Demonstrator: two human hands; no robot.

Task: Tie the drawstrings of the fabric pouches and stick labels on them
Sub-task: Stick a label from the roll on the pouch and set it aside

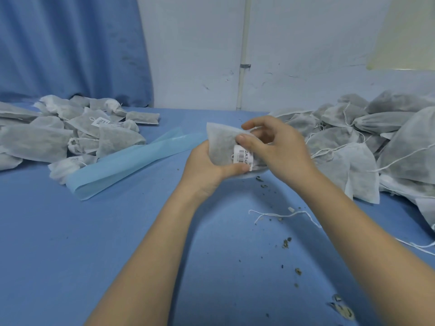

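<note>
We are holding one filled pouch (222, 147) above the blue table (70, 243), just past the centre of the view toward 12 o'clock, and we are working a white barcode label (243, 158) onto its lower end. Our left hand (207, 170) is cupping the pouch from below, fingers curled behind the fabric and the thumb lying along the label's bottom edge. Our right hand (277, 147) is pressing its thumb on the pouch just above the label, while its other fingers are arching loosely over the top edge; whether they are pinching the drawstring we cannot tell. The label appears to be on but is perhaps not yet smoothed flat. At 10 o'clock a heap of finished pouches (70, 132) is lying, at least two of them showing labels and tied necks, with a pale blue backing strip (131, 161) stretching beside it toward 9 o'clock. At 3 o'clock a larger pile of pouches (376, 142) is waiting, strings trailing loose and no labels visible, so we are judging that well over half the work is remaining. A stray string (282, 215) and herb crumbs (286, 243) are littering the table at 5 o'clock.
</note>
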